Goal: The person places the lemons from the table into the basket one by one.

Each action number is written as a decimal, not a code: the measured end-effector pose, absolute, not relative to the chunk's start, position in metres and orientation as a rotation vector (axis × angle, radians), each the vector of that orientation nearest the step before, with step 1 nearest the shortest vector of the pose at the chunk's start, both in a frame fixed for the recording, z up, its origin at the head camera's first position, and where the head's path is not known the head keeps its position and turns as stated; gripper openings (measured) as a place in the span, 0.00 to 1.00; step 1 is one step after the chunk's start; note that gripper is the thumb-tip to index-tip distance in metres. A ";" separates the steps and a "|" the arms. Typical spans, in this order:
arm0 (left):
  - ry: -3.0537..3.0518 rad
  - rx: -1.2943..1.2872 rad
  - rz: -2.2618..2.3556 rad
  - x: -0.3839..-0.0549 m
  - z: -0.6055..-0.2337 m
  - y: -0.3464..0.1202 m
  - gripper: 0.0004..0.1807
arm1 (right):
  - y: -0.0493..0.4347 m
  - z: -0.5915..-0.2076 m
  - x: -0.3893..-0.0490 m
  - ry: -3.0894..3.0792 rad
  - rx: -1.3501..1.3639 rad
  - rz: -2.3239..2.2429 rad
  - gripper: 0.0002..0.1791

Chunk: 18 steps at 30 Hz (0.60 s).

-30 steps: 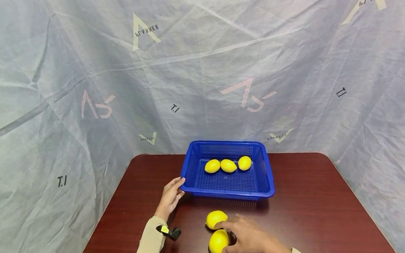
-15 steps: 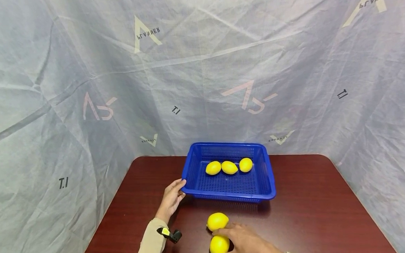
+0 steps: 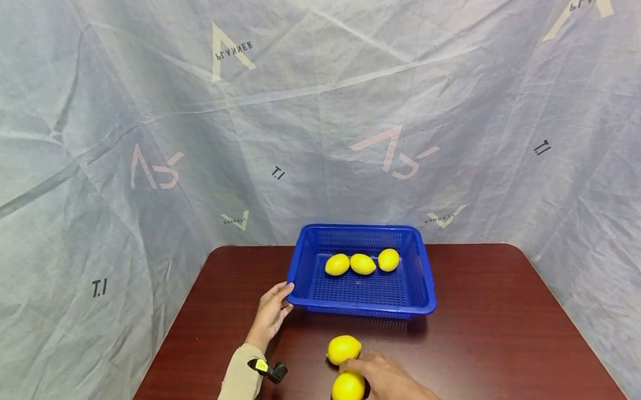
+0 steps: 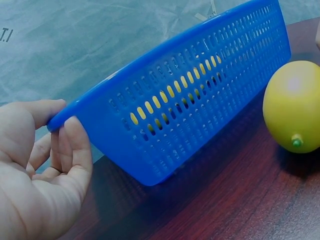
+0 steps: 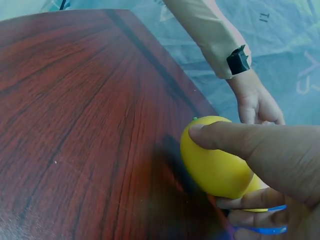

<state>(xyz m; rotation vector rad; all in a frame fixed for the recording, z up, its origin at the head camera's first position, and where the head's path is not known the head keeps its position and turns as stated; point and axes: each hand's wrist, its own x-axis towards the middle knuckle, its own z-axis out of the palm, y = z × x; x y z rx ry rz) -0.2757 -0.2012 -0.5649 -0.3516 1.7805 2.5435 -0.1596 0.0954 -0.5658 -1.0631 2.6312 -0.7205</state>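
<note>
My left hand (image 3: 270, 314) pinches the near left corner of a blue plastic basket (image 3: 357, 307), thumb and fingers on its rim. In the left wrist view the same grip shows at the basket's edge (image 4: 75, 107). Three yellow lemons (image 3: 363, 264) lie in a row inside the basket. My right hand (image 3: 387, 385) holds the nearer lemon (image 3: 347, 391) on the table, thumb on one side and fingers on the other, as the right wrist view shows on the lemon (image 5: 215, 167). Just beyond it lies another lemon (image 3: 343, 349), close to my fingertips.
The dark red wooden table (image 3: 492, 324) has its far edge against a grey fabric sheet (image 3: 317, 134) with printed marks. The sheet also hangs along both sides. A black wrist camera (image 3: 274, 372) sits on my left sleeve.
My right hand has moved in from between the two lemons and closed round the nearer one. The left hand and basket stay in place; the head view has shifted slightly.
</note>
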 end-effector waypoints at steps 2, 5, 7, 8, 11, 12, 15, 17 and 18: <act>1.768 -0.366 2.548 -0.276 -0.565 -0.201 0.14 | 0.096 -0.565 -0.159 2.604 -1.044 -0.749 0.32; 1.771 -0.376 2.550 -0.276 -0.565 -0.201 0.14 | 0.099 -0.562 -0.158 2.570 -1.023 -0.784 0.33; 1.765 -0.390 2.556 -0.277 -0.565 -0.201 0.13 | 0.101 -0.559 -0.158 2.565 -1.009 -0.803 0.33; 1.768 -0.393 2.555 -0.277 -0.565 -0.201 0.13 | 0.102 -0.557 -0.158 2.564 -1.005 -0.811 0.34; 1.776 -0.396 2.549 -0.277 -0.565 -0.200 0.13 | 0.105 -0.552 -0.159 2.595 -1.027 -0.841 0.35; 1.773 -0.398 2.551 -0.277 -0.565 -0.200 0.13 | 0.106 -0.550 -0.159 2.611 -1.043 -0.854 0.35; 1.769 -0.399 2.552 -0.278 -0.565 -0.200 0.12 | 0.109 -0.543 -0.161 2.665 -1.115 -0.890 0.34; 1.772 -0.401 2.551 -0.278 -0.565 -0.200 0.11 | 0.111 -0.537 -0.163 2.701 -1.162 -0.902 0.33; 1.773 -0.401 2.551 -0.278 -0.565 -0.200 0.10 | 0.112 -0.533 -0.164 2.711 -1.174 -0.905 0.33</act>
